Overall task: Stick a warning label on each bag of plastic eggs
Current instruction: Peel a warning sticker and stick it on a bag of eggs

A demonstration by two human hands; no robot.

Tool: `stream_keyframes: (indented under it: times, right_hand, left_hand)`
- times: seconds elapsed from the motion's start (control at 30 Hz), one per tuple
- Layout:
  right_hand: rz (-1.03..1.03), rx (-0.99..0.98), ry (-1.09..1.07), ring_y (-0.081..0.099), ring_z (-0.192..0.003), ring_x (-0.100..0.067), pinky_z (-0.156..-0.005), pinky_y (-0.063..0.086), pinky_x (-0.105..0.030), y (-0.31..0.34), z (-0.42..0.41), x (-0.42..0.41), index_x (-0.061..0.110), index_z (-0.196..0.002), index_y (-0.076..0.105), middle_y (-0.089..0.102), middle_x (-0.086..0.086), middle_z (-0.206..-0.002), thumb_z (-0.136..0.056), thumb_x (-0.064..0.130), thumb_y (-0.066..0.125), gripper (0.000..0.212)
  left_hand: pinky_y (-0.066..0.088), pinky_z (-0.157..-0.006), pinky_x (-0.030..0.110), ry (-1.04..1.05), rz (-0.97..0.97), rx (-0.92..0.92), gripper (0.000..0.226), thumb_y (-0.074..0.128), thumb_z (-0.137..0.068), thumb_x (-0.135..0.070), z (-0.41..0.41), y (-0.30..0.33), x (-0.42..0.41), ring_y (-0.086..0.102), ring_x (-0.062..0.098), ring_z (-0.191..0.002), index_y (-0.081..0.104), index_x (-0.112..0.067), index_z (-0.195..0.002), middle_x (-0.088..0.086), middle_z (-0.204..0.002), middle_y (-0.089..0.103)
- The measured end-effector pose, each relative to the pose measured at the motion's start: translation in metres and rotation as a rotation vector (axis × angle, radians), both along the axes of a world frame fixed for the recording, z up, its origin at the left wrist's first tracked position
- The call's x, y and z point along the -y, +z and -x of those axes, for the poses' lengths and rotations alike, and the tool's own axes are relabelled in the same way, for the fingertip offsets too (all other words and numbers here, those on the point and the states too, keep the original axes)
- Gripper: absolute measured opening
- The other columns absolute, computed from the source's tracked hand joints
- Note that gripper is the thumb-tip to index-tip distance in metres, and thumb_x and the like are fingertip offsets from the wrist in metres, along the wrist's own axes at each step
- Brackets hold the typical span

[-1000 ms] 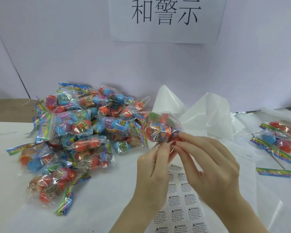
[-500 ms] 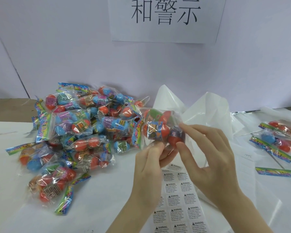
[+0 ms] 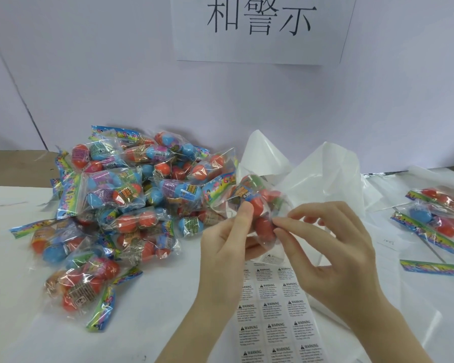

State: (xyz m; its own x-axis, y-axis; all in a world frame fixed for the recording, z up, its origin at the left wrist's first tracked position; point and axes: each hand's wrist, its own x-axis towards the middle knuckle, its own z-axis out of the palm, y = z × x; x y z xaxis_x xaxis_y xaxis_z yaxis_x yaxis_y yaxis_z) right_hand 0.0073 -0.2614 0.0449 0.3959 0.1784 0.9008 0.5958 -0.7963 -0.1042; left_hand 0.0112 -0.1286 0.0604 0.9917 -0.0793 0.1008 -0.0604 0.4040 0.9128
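Note:
My left hand [image 3: 227, 239] grips a clear bag of red and green plastic eggs [image 3: 257, 203] above the table, thumb on its front. My right hand [image 3: 333, 247] touches the bag's right side with thumb and forefinger pinched together at the plastic; whether a label sits between them cannot be made out. A sheet of white warning labels [image 3: 275, 318] lies flat below my hands. A large pile of egg bags [image 3: 121, 205] fills the left of the table.
Two egg bags [image 3: 438, 216] and a loose colourful header strip [image 3: 434, 268] lie at the right. Crumpled white plastic sheeting [image 3: 323, 176] stands behind my hands. A paper sign with characters [image 3: 260, 24] hangs on the wall.
The held bag has turned and dropped slightly toward the left hand. My right fingers moved from the bag's lower edge to its right side.

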Motion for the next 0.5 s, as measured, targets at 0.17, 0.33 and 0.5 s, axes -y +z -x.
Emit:
stream_keyframes:
  times: [0.17,0.33,0.5]
  right_hand:
    - [0.092,0.043,-0.014,0.054,-0.067,-0.019,-0.058,0.049,-0.034,-0.004,-0.0005,-0.0073,0.006,-0.08,0.075,0.067,-0.008,-0.077,-0.082,0.017,0.069,0.013]
    - [0.018,0.044,-0.009,0.053,-0.071,-0.015,-0.064,0.047,-0.026,-0.0032,-0.0019,0.0006,0.001,-0.08,0.074,0.067,-0.008,-0.077,-0.083,0.01,0.068,0.011]
    - [0.041,0.045,-0.041,0.056,-0.066,-0.019,-0.061,0.047,-0.027,-0.0033,-0.0032,0.002,0.0,-0.079,0.074,0.067,-0.008,-0.075,-0.084,0.01,0.066,0.013]
  left_hand:
    - [0.054,-0.061,0.017,-0.035,0.028,-0.032,0.036,0.051,-0.077,-0.036,-0.0012,-0.0024,0.0013,0.071,0.011,-0.069,0.077,-0.012,-0.067,0.006,-0.075,0.074]
    - [0.052,-0.065,0.013,-0.066,0.073,-0.036,0.03,0.054,-0.076,-0.032,-0.0022,-0.0028,0.001,0.071,0.009,-0.074,0.077,-0.016,-0.067,0.004,-0.078,0.075]
    - [0.053,-0.067,0.014,-0.038,0.069,-0.025,0.03,0.054,-0.077,-0.03,-0.0023,-0.0032,0.0021,0.07,0.011,-0.076,0.076,-0.013,-0.065,0.006,-0.078,0.075]
